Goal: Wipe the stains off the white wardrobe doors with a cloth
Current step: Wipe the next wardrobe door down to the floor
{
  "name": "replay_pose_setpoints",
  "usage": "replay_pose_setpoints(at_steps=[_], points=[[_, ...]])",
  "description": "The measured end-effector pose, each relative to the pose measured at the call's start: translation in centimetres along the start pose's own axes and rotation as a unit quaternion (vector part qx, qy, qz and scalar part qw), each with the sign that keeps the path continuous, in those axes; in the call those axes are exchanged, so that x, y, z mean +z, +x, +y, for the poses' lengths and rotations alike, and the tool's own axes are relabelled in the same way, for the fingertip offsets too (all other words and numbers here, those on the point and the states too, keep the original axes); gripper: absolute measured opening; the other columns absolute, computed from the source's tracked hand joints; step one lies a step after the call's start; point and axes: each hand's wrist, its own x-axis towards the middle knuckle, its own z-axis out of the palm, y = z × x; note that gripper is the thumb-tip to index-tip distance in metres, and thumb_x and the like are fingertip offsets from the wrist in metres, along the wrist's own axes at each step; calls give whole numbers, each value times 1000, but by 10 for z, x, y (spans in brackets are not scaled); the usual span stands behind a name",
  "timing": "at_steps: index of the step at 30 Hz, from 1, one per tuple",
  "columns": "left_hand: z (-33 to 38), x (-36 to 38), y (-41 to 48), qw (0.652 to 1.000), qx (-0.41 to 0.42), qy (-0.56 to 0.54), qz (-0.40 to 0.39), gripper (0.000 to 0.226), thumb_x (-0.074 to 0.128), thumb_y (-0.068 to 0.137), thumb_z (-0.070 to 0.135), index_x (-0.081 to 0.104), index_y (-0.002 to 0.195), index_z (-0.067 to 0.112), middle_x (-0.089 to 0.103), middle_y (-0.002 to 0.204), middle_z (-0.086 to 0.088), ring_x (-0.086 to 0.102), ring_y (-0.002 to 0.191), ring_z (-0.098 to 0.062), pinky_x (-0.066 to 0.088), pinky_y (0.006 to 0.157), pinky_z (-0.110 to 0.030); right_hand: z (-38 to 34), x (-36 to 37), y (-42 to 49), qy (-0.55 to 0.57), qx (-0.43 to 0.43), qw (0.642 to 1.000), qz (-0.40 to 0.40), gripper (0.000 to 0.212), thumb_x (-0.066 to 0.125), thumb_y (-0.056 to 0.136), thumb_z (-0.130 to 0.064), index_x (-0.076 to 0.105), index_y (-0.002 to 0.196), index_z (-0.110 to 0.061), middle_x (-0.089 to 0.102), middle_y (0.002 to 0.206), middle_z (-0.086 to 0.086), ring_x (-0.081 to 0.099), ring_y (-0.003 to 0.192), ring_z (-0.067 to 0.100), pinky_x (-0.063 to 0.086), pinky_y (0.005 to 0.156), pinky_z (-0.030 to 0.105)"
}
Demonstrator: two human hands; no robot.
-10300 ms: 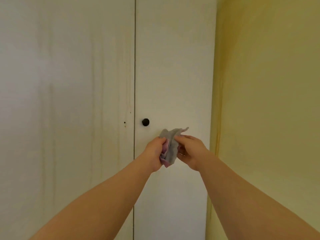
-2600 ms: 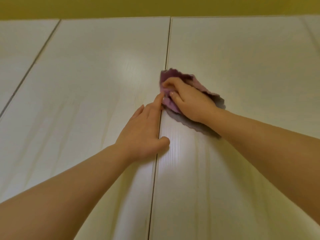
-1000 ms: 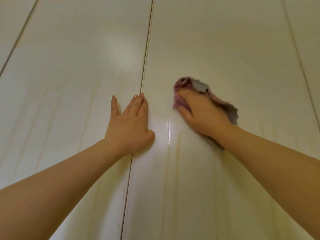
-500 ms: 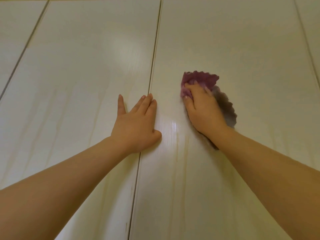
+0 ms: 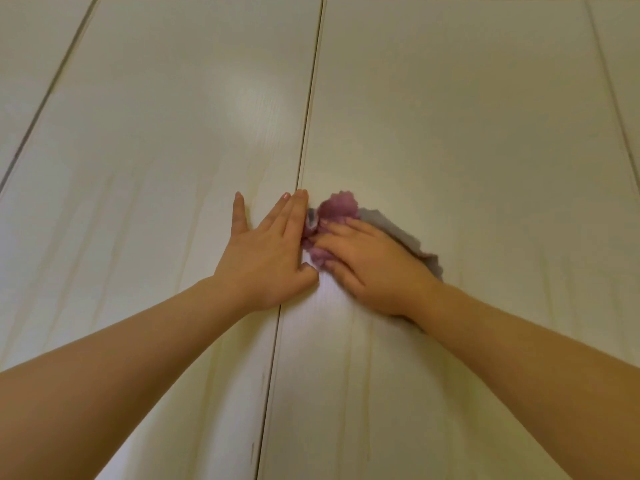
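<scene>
Wardrobe doors (image 5: 450, 140), white and seen from below, fill my view; I note two forearms entering from the bottom edge, nearest the camera. My left hand (image 5: 266, 251) lies flat with fingers spread and palm on the left door, index and middle fingertips reaching the seam (image 5: 304, 161) between the two central doors. My right hand (image 5: 370, 265) is pressed flat over the cloth (image 5: 337, 206), a crumpled purple and grey rag held against the right door just beside the seam and touching the left hand.

Change from half a second ago: the cloth has travelled left and slightly down, from the open panel towards the seam, and the two hands, then apart, now meet. I read this as a sideways stroke that finishes at the door edge, so wiping is under way and far from complete.

Faint yellowish streaks (image 5: 360, 368) run down the panels below the hands; these appear untouched.

Beyond the hands, a glare patch (image 5: 256, 95) on the left door masks any marks there. Most of the cloth is hidden under the right hand, as is the surface beneath it. Outer doors are cut off at both sides, and no knob is in frame.
</scene>
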Motion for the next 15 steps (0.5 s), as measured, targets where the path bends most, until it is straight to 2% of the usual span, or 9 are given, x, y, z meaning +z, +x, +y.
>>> replay_pose_setpoints(at_steps=[2,4,5,7,9,10,12,14,15], points=[[-2,-3,0,1000,8,22,-16,80,18,88,49,-21,147,12,-20,157,-1,-16,144,-10,-20,108,-56,23,-18,10,18,102,992,69,32,42,90,-21,62,111,-8,57,124,13,49,117,29,27,103,30],[-1,-5,0,999,10,30,-21,75,24,93,43,-17,149,13,-22,157,-2,-19,144,-12,-19,110,-57,33,-20,11,-9,197,969,147,37,39,96,-22,53,127,-8,47,138,12,38,130,26,15,107,21],[0,-3,-1,999,7,26,-21,74,22,92,43,-16,149,14,-22,157,-2,-20,143,-12,-19,109,-56,25,-14,6,-36,194,970,142,40,36,96,-23,49,132,-8,43,141,11,33,134,23,8,108,17],[4,0,0,1000,-5,11,-10,78,14,84,45,-15,150,15,-23,156,-1,-25,142,-14,-20,108,-54,4,1,-9,-42,98,992,68,43,35,94,-27,53,128,-8,48,138,11,37,132,22,6,108,18],[10,1,1,1000,-10,10,4,79,16,84,46,-17,149,15,-28,155,-1,-29,140,-16,-21,108,-52,-1,2,-23,-18,4,1000,4,39,36,94,-28,58,121,-10,54,132,9,42,126,22,17,108,25],[14,1,2,1000,-2,16,12,77,21,88,43,-19,148,15,-30,154,-2,-31,139,-17,-21,108,-51,7,-6,-23,2,17,1000,1,36,38,93,-29,60,117,-12,56,128,8,44,122,23,23,105,25],[23,-1,7,999,21,21,20,78,29,92,34,-21,147,15,-30,153,-2,-29,140,-17,-21,108,-50,26,-22,-20,45,140,986,83,31,40,94,-26,58,116,-14,52,130,6,43,122,25,25,102,25],[28,-1,11,1000,25,-5,13,76,30,92,30,-19,148,15,-25,155,0,-24,142,-14,-20,111,-49,35,-20,-20,-11,244,956,160,36,38,97,-22,49,131,-14,42,142,8,33,133,24,15,107,22],[28,0,12,999,23,-21,10,75,30,92,29,-17,149,16,-23,156,1,-21,143,-12,-19,113,-47,29,-16,-22,-44,247,955,160,39,37,97,-21,48,132,-11,43,142,10,33,134,24,12,108,22]])
